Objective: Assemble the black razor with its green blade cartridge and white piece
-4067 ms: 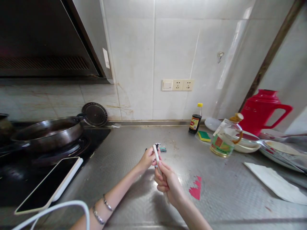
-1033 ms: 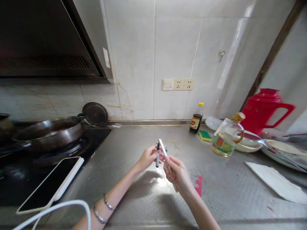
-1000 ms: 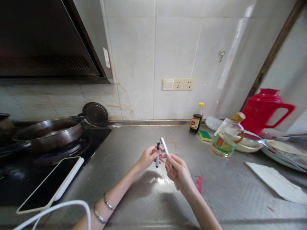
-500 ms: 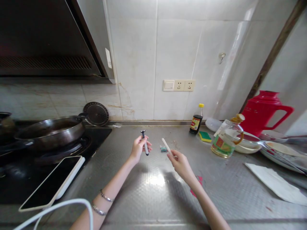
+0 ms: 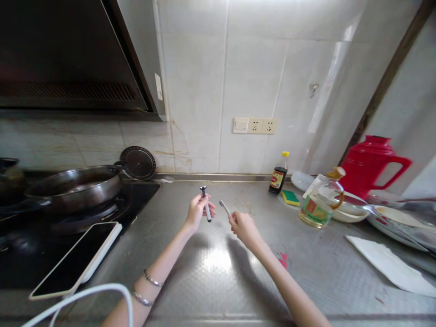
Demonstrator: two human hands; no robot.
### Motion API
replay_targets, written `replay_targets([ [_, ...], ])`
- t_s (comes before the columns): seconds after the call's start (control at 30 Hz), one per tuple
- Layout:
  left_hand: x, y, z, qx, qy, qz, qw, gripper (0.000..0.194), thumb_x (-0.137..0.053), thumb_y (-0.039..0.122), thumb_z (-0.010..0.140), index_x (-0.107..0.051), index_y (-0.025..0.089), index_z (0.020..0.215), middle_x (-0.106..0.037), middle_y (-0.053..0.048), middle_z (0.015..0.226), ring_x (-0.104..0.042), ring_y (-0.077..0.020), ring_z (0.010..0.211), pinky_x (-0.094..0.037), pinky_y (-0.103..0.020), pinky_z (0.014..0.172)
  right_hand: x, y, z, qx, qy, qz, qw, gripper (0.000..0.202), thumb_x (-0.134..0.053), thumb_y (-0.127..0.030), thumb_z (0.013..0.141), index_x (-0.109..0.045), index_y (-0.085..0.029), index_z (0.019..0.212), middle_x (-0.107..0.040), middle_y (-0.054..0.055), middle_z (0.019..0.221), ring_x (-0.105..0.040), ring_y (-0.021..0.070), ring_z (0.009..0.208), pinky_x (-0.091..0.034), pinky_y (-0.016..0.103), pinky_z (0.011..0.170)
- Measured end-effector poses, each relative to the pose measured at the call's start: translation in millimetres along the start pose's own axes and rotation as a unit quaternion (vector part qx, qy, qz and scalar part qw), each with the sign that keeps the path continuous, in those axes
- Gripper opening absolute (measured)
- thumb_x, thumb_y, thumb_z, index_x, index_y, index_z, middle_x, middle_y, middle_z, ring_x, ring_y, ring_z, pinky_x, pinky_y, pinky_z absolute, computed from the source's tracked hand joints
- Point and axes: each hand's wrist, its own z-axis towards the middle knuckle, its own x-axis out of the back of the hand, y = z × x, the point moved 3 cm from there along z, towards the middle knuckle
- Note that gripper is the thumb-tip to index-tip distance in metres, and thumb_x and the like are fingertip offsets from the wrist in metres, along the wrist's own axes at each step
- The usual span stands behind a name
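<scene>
My left hand (image 5: 198, 211) is raised over the steel counter (image 5: 204, 290), its fingers closed round a razor (image 5: 206, 206). The razor stands nearly upright, black head on top and pale handle below. To its right, my right hand (image 5: 245, 229) grips a slim pale toothbrush-like stick (image 5: 226, 208). Its dark grey tip points up and left toward the razor, with a gap between the two. Most of the stick's lower part is hidden in my right fingers.
A phone (image 5: 76, 261) lies at the hob's edge, near a white cable (image 5: 112, 286) and a pan (image 5: 76, 188). On the right stand a soy sauce bottle (image 5: 278, 177), a sponge (image 5: 290, 197), an oil jug (image 5: 318, 206), a red thermos (image 5: 368, 163) and a paper sheet (image 5: 388, 261).
My right hand has moved left and turned the stick, so a dark tip shows instead of a plain white end. The small teal item on the counter is now out of sight. My left hand holds still.
</scene>
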Motion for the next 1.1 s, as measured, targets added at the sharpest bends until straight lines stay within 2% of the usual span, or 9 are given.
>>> replay_targets([
  [0.1,0.4,0,0,0.001,0.001,-0.003,1.000,0.034,-0.055,0.044,0.072,-0.048,0.016,0.089,-0.063,-0.001,0.061,-0.061,-0.0170,0.046,-0.050,-0.029,0.044,-5,-3,7,-0.006,-0.016,-0.108,0.994,0.029,-0.040,-0.025,0.084,-0.062,-0.013,0.070,-0.065,0.012,0.068,-0.062,0.0174,0.061,-0.038,0.023,0.055],
  [0.2,0.4,0,0,0.000,-0.001,-0.004,1.000,0.033,-0.055,0.044,0.073,-0.048,0.016,0.089,-0.062,-0.001,0.060,-0.061,-0.0170,0.046,-0.050,-0.029,0.044,-11,-6,14,-0.013,-0.026,-0.169,0.985,0.028,-0.040,-0.024,0.082,-0.064,-0.012,0.074,-0.067,0.016,0.077,-0.065,0.0237,0.071,-0.040,0.026,0.057],
  [0.3,-0.1,-1,-1,0.000,-0.006,0.000,1.000,0.034,-0.055,0.045,0.073,-0.048,0.016,0.089,-0.063,-0.001,0.061,-0.060,-0.0162,0.045,-0.049,-0.028,0.043,-21,-8,21,-0.015,-0.043,-0.188,0.981,0.028,-0.041,-0.024,0.080,-0.066,-0.011,0.080,-0.067,0.018,0.083,-0.065,0.0261,0.077,-0.042,0.028,0.060],
  [0.47,-1.8,-5,-1,0.007,-0.017,0.002,1.000,0.034,-0.055,0.045,0.073,-0.048,0.016,0.089,-0.063,-0.001,0.060,-0.060,-0.0160,0.044,-0.049,-0.027,0.043,-39,-9,28,-0.020,-0.060,-0.193,0.979,0.028,-0.043,-0.023,0.079,-0.066,-0.011,0.091,-0.067,0.018,0.091,-0.064,0.0250,0.085,-0.045,0.028,0.066],
  [0.63,-3.0,-7,-1,0.014,-0.024,0.009,1.000,0.033,-0.055,0.044,0.072,-0.048,0.016,0.089,-0.063,-0.002,0.061,-0.061,-0.0170,0.045,-0.050,-0.028,0.043,-48,-6,33,-0.033,-0.071,-0.192,0.978,0.029,-0.044,-0.023,0.080,-0.067,-0.011,0.093,-0.067,0.019,0.093,-0.064,0.0248,0.088,-0.046,0.029,0.071],
  [0.77,-3.6,-8,-1,0.016,-0.024,0.010,1.000,0.033,-0.054,0.044,0.073,-0.048,0.016,0.089,-0.062,-0.002,0.060,-0.060,-0.0169,0.044,-0.049,-0.028,0.042,-48,-5,32,-0.036,-0.067,-0.190,0.979,0.030,-0.043,-0.022,0.080,-0.067,-0.011,0.093,-0.067,0.020,0.092,-0.064,0.0261,0.087,-0.047,0.031,0.070],
  [0.9,-4.4,-10,-1,0.014,-0.029,0.014,0.999,0.032,-0.053,0.043,0.074,-0.047,0.016,0.088,-0.061,-0.002,0.060,-0.060,-0.0171,0.044,-0.048,-0.028,0.041,-43,-7,32,-0.037,-0.065,-0.185,0.980,0.033,-0.042,-0.030,0.081,-0.067,-0.011,0.091,-0.067,0.020,0.090,-0.064,0.0282,0.085,-0.047,0.033,0.068],
  [1.03,-5.2,-12,-1,0.020,-0.031,0.017,0.999,0.033,-0.054,0.045,0.073,-0.047,0.016,0.088,-0.060,-0.001,0.058,-0.059,-0.0167,0.043,-0.048,-0.027,0.041,-24,2,42,-0.041,-0.031,-0.190,0.980,0.040,-0.039,-0.039,0.082,-0.069,-0.012,0.085,-0.067,0.020,0.086,-0.065,0.0275,0.079,-0.045,0.032,0.064],
  [1.1,-5.8,-14,-1,0.024,-0.029,0.018,0.999,0.034,-0.054,0.045,0.072,-0.047,0.016,0.088,-0.060,0.000,0.057,-0.059,-0.0162,0.043,-0.048,-0.027,0.041,-12,14,52,-0.033,-0.028,-0.180,0.983,0.035,-0.042,-0.037,0.081,-0.069,-0.015,0.080,-0.068,0.017,0.084,-0.064,0.0252,0.078,-0.044,0.029,0.063],
])
